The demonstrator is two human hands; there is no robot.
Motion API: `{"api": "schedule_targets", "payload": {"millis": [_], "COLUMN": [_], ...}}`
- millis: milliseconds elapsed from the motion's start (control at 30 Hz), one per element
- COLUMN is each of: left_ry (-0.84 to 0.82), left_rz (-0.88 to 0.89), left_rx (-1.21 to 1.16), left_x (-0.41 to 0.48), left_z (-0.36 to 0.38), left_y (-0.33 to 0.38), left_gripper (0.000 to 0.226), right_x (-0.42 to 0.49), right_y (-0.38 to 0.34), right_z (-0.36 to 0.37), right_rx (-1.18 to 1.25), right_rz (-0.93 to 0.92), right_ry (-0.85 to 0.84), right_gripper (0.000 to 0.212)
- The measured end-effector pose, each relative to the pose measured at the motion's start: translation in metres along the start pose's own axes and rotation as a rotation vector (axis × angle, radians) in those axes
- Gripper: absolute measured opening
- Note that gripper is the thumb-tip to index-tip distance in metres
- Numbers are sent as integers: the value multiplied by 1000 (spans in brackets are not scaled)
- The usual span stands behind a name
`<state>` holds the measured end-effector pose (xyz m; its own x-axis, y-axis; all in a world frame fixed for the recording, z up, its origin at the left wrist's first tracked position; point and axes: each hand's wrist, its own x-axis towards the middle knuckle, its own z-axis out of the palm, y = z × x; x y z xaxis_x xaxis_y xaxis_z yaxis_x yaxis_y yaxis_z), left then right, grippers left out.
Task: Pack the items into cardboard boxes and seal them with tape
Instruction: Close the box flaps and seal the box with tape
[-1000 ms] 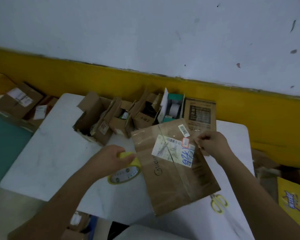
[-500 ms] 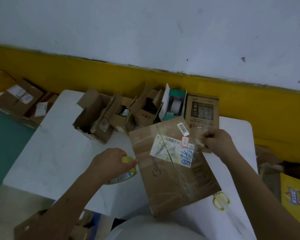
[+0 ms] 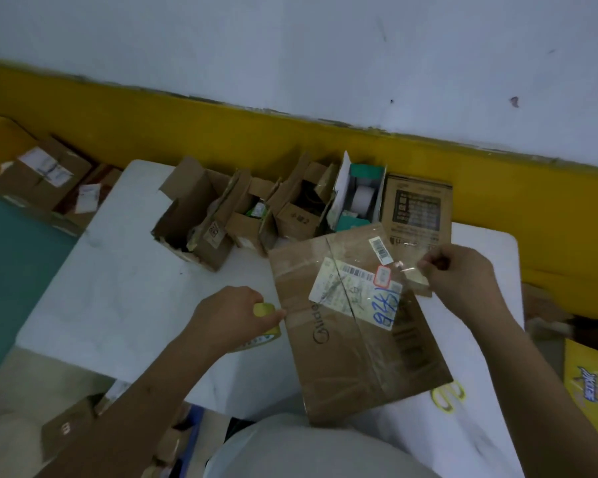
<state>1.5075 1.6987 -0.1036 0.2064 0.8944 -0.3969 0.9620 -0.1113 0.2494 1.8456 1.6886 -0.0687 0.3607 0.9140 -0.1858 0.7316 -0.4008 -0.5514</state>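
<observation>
A brown cardboard box (image 3: pixel 353 346) with a white shipping label lies closed on the white table (image 3: pixel 118 288) in front of me. My left hand (image 3: pixel 228 317) grips a yellow-cored roll of clear tape (image 3: pixel 266 327) at the box's left edge. My right hand (image 3: pixel 460 267) pinches the free end of the tape (image 3: pixel 406 267) above the box's upper right corner. A clear strip stretches across the box top between both hands.
Several open small cardboard boxes (image 3: pixel 201 215) and a teal box with a white roll (image 3: pixel 359 198) line the table's far edge by the yellow wall. Yellow-handled scissors (image 3: pixel 449 396) lie by the box's lower right. More boxes (image 3: pixel 42 174) sit on the floor at left.
My right hand has pulled the tape end further right, past the label. My left hand with the roll has moved up to the box's left edge.
</observation>
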Motion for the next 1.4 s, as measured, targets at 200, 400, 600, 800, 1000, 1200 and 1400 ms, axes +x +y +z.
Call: {"api": "schedule_targets", "payload": {"millis": [200, 400, 600, 800, 1000, 1200, 1400], "left_ry": [-18, -113, -100, -54, -31, -126, 509], "left_rz": [10, 22, 41, 64, 32, 66, 373], "left_rx": [4, -106, -217, -204, -266, -272, -109], "left_x": [6, 6, 3, 4, 2, 1, -11], "left_z": [4, 9, 16, 24, 25, 15, 7], "left_y": [-5, -6, -9, -10, -11, -4, 32], "left_gripper": [62, 54, 47, 51, 51, 41, 59], "right_x": [3, 7, -8, -35, -47, -30, -38], "right_y": [13, 20, -3, -22, -41, -47, 21], "right_z": [12, 18, 36, 90, 119, 99, 35], "right_rx": [17, 131, -219, -460, -528, -519, 155], "right_rz": [100, 198, -30, -227, -269, -396, -240], "right_ry": [-135, -234, 132, 19, 4, -146, 425], "right_gripper": [13, 14, 64, 75, 106, 104, 42]}}
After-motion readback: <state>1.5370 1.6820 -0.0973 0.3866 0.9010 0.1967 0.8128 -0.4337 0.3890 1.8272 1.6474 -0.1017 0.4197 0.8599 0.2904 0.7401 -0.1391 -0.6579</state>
